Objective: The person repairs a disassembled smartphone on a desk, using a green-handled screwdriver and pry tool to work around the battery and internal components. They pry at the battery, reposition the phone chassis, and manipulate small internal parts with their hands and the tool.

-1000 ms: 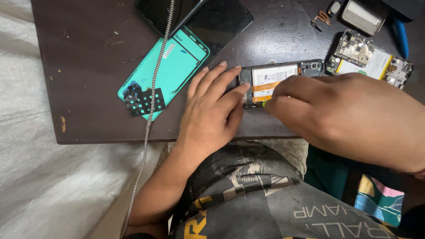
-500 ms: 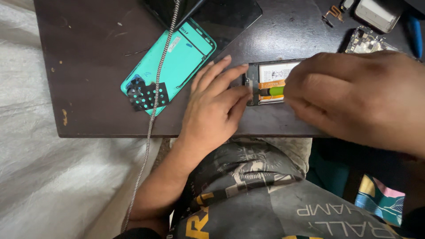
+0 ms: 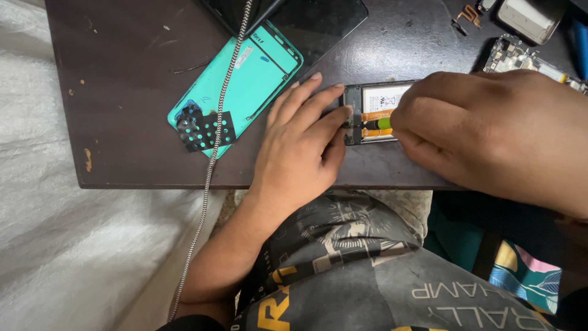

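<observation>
An opened phone [image 3: 372,110] lies on the dark wooden table [image 3: 135,98], its white battery and orange flex cable showing. My left hand [image 3: 300,144] rests flat on the table with its fingertips pressing the phone's left end. My right hand [image 3: 490,132] covers the phone's right part and is closed on a small tool with a green tip [image 3: 383,123], which touches the phone's inside near the orange cable. The rest of the tool is hidden in my fist.
A turquoise phone back cover [image 3: 236,86] lies left of my hands, crossed by a braided cable [image 3: 214,153]. A black glass panel [image 3: 306,24] sits behind it. A circuit board [image 3: 520,58], a small white part [image 3: 530,18] and a blue tool [image 3: 580,37] lie at the far right.
My right hand has slid left over the phone, bringing the green tool tip nearer the left fingers. The view has shifted a little; the left hand stays on the phone.
</observation>
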